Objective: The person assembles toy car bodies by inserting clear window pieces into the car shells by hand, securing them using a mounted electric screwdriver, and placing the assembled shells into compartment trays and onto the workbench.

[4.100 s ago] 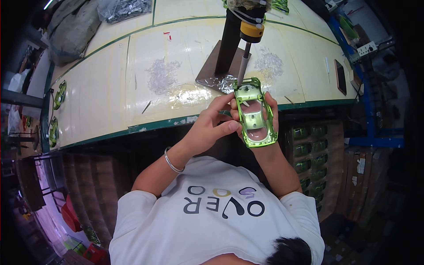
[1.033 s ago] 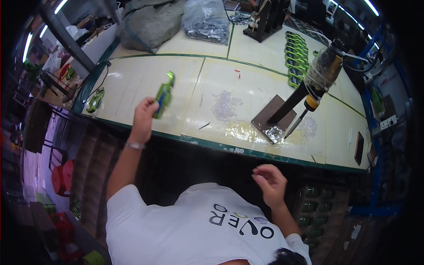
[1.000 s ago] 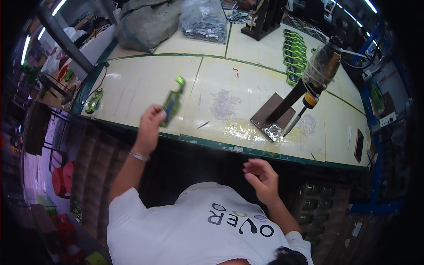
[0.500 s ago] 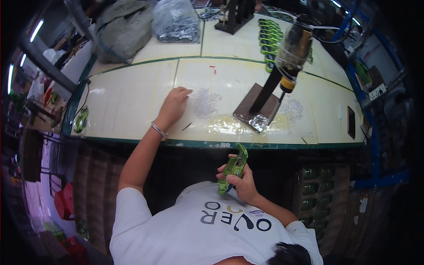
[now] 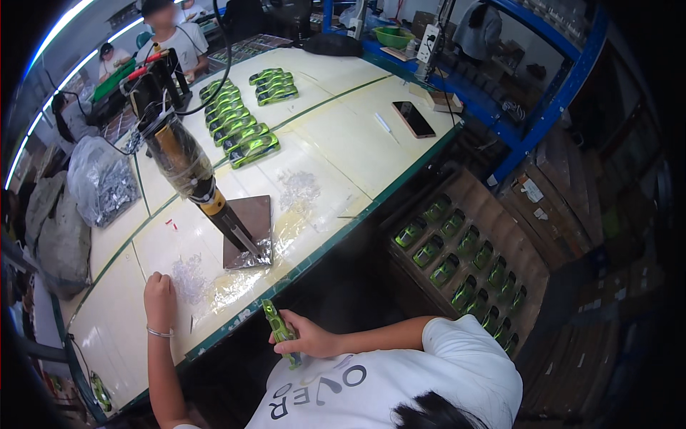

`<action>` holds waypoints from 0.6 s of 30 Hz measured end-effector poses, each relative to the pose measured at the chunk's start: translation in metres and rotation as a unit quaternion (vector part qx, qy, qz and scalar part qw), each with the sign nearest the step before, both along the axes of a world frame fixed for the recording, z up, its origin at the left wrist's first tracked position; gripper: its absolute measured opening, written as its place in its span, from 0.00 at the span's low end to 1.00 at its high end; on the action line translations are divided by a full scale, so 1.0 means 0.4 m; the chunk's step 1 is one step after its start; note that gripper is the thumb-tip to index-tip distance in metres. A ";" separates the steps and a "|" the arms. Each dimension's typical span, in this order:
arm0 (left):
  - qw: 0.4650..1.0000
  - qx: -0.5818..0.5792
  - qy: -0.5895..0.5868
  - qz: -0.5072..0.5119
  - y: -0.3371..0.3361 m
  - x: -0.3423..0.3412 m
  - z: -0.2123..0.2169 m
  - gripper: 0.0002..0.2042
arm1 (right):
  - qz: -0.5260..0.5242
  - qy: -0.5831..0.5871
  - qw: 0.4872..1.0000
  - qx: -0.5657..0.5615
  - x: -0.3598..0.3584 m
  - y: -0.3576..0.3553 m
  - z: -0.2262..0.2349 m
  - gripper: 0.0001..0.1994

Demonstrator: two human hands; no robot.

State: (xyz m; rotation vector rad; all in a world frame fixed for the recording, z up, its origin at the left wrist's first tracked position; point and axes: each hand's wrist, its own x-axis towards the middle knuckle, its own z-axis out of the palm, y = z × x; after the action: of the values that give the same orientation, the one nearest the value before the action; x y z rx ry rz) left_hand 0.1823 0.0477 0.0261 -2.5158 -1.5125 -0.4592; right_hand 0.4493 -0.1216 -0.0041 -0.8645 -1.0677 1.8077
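Note:
My right hand (image 5: 313, 336) grips a shiny green toy car body (image 5: 281, 330) close to my shirt, just off the table's front edge. The fingers and thumb wrap round its middle. On the table, my left hand (image 5: 158, 292) rests with its fingers curled in, at the left side of a scatter of small clear plastic pieces (image 5: 189, 280). Whatever it may pinch is hidden. To the right of those pieces stands a dark brown metal base (image 5: 256, 218), with a yellow-and-black powered screwdriver (image 5: 207, 194) wrapped in clear film leaning above it.
Rows of green car bodies (image 5: 239, 129) lie at the back. A second clear pile (image 5: 300, 189), a phone (image 5: 414, 119) and a white pen (image 5: 386, 127) lie farther right. A box of car bodies (image 5: 396, 222) stands beside me. A bag of metal parts (image 5: 107, 187) is at left; people work beyond.
My view has swung to the right, bringing the phone, the box and people into sight. The left hand's fingers are more curled beside the clear pieces. The right hand still holds the car body.

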 end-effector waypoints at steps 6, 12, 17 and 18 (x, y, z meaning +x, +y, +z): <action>0.962 -0.095 -0.245 0.071 -0.022 -0.009 0.011 0.01 | -0.017 0.013 1.000 -0.011 0.018 -0.005 -0.030 0.33; 0.892 -0.239 -0.371 0.099 -0.050 -0.036 -0.028 0.02 | -0.018 0.004 1.000 -0.012 0.021 -0.004 -0.046 0.36; 0.854 -0.271 -0.435 0.093 -0.064 -0.019 -0.006 0.04 | -0.004 0.001 1.000 -0.014 0.027 -0.008 -0.045 0.38; 0.853 -0.266 -0.441 0.088 -0.067 -0.020 -0.002 0.03 | -0.011 -0.005 1.000 -0.010 0.025 -0.011 -0.050 0.37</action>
State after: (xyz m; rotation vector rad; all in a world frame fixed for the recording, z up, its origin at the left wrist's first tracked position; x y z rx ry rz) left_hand 0.1742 0.0209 0.0255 -2.6220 -2.4356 -1.5058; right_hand 0.4594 -0.1258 -0.0239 -0.8945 -1.0452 1.7998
